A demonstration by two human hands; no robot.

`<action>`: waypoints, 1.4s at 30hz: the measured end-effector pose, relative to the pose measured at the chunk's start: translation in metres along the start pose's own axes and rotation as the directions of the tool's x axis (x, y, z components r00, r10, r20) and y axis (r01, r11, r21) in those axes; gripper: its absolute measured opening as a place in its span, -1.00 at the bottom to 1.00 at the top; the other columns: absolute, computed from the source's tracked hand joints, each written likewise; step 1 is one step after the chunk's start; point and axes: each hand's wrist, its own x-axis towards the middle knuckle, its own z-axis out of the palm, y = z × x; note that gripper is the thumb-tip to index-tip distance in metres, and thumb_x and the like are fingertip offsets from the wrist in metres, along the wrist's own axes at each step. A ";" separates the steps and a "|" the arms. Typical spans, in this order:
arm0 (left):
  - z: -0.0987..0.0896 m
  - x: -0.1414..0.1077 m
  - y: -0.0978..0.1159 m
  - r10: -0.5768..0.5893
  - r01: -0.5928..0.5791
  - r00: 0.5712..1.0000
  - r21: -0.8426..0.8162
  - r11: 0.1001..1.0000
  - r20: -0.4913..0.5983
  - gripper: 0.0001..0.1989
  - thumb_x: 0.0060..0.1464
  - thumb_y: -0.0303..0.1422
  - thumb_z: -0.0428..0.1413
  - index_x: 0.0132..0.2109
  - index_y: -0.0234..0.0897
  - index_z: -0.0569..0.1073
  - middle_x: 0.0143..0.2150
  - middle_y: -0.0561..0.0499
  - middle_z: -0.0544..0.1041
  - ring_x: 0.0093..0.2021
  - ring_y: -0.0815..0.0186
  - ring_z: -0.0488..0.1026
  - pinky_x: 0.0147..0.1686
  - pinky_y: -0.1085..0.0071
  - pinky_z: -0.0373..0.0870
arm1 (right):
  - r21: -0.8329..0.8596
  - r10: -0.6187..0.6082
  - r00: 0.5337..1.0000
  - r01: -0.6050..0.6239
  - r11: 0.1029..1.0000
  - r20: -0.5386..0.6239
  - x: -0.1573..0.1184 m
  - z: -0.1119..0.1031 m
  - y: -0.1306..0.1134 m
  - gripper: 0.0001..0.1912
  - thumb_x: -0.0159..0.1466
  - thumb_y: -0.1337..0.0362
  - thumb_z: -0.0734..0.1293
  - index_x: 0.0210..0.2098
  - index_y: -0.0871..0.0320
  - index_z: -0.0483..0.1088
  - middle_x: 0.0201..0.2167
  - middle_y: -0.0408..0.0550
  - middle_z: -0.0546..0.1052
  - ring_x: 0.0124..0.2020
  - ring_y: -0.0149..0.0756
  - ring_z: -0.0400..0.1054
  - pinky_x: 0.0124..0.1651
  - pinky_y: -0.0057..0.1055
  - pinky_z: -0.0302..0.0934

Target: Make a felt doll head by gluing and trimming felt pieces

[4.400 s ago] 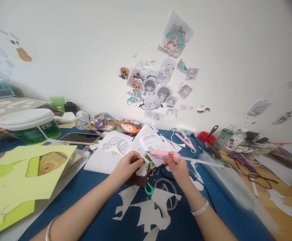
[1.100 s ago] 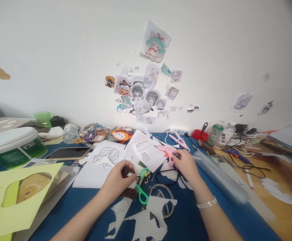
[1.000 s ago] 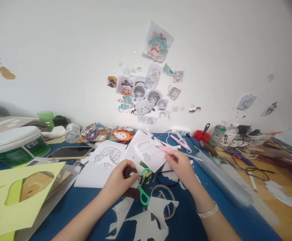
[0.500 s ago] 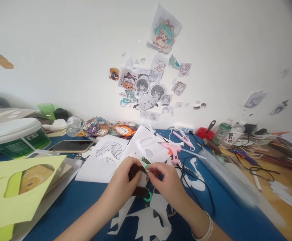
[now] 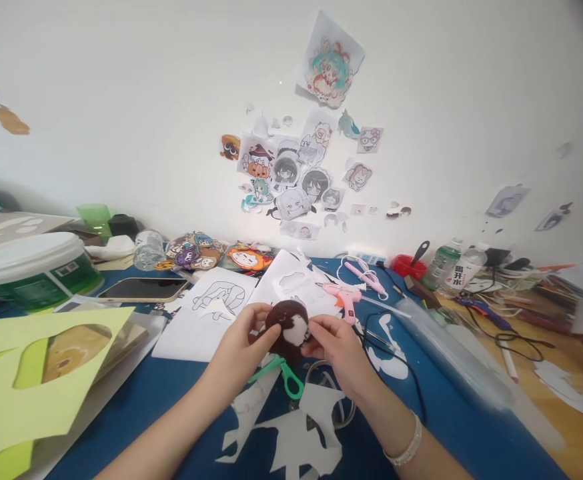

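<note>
A dark brown rounded cutout with a whitish patch [image 5: 288, 329] is held up in front of me. My left hand [image 5: 252, 333] grips its left side, thumb on the front. At its right edge, the fingers of my right hand [image 5: 332, 338] are pinched together by the white patch; how much of the edge they hold is partly hidden. Just below lie green-handled scissors [image 5: 291, 381], their far part covered. Cut white paper scraps [image 5: 301, 443] lie nearest me on the blue table surface [image 5: 181, 420].
A pink glue gun [image 5: 344, 298] lies behind my right hand, with cables nearby. White drawing sheets [image 5: 181, 340] and a phone [image 5: 144, 289] are on the left, beside yellow cut sheets [image 5: 71, 400] and a white-lidded tub [image 5: 26, 260]. Bottles [image 5: 464, 267] stand at the back right.
The brown cutout has turned so its front with the white patch faces me. My hands have shifted slightly apart around it, and more of the green scissors shows.
</note>
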 end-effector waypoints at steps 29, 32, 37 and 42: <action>0.005 -0.003 -0.005 -0.022 0.026 0.976 -0.018 0.999 0.218 -0.77 0.03 -0.16 0.00 -0.38 -0.23 0.35 -0.51 0.10 0.36 -0.50 0.32 0.36 -0.45 0.38 0.35 | -0.388 -0.341 0.940 0.313 0.867 -0.002 0.007 -0.015 -0.005 -0.85 0.13 0.25 0.29 -0.29 0.12 0.34 -0.38 -0.09 0.51 -0.32 -0.25 0.39 -0.26 -0.36 0.25; 0.003 -0.003 -0.004 0.028 -0.035 0.982 0.038 0.999 0.186 -0.76 0.07 -0.16 -0.04 -0.39 -0.23 0.34 -0.54 0.12 0.33 -0.51 0.33 0.33 -0.48 0.42 0.30 | -0.338 -0.296 0.954 0.293 0.894 0.045 0.005 -0.015 -0.007 -0.90 0.12 0.27 0.29 -0.35 0.13 0.33 -0.45 -0.14 0.46 -0.40 -0.30 0.35 -0.34 -0.41 0.22; 0.003 -0.002 0.001 0.021 -0.025 0.989 0.029 0.999 0.144 -0.72 0.06 -0.13 -0.02 -0.27 -0.25 0.38 -0.57 0.14 0.32 -0.55 0.34 0.32 -0.51 0.44 0.27 | -0.238 -0.193 0.974 0.218 0.947 0.122 0.001 -0.009 -0.010 -0.85 0.11 0.21 0.31 -0.41 0.18 0.35 -0.52 -0.16 0.41 -0.44 -0.34 0.30 -0.36 -0.41 0.19; 0.007 -0.003 0.005 -0.149 0.172 0.982 -0.225 0.959 0.114 -0.62 -0.09 -0.10 0.15 -0.20 -0.27 0.38 -0.42 0.04 0.48 -0.44 0.26 0.46 -0.44 0.37 0.42 | -0.111 -0.143 0.986 0.152 0.982 0.090 0.000 -0.003 -0.005 -0.74 0.08 0.10 0.35 -0.44 0.18 0.31 -0.56 -0.21 0.36 -0.48 -0.38 0.27 -0.38 -0.44 0.18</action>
